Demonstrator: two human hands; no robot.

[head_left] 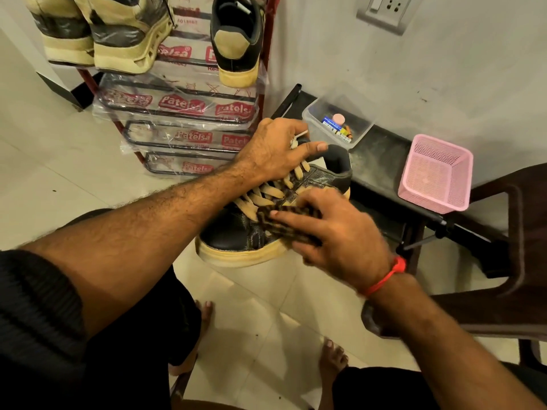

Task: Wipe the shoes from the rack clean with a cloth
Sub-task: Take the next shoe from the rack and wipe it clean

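Now the wipe is on, shoe (275, 220) held in mid-air just in front of the rack (183, 119).
Left hand (275, 149) grips its tongue; right hand (334, 235) presses the cloth (284, 223) flat-fingered on the side. Push hard and that one-handed hold could twist loose.

- The left arm reaches forward and to the right across the body, forearm bare, a dark sleeve pushed up at the upper arm.
- The left hand (276, 149) lies palm down, fingers curled over the top of the shoe (236, 235) near its opening, gripping it.
- The right arm comes in from the lower right, a red band at the wrist.
- The right hand (334, 232) is palm down, fingers extended flat, pressing the cloth (281, 223) against the shoe's side.
- Two bare feet show below.
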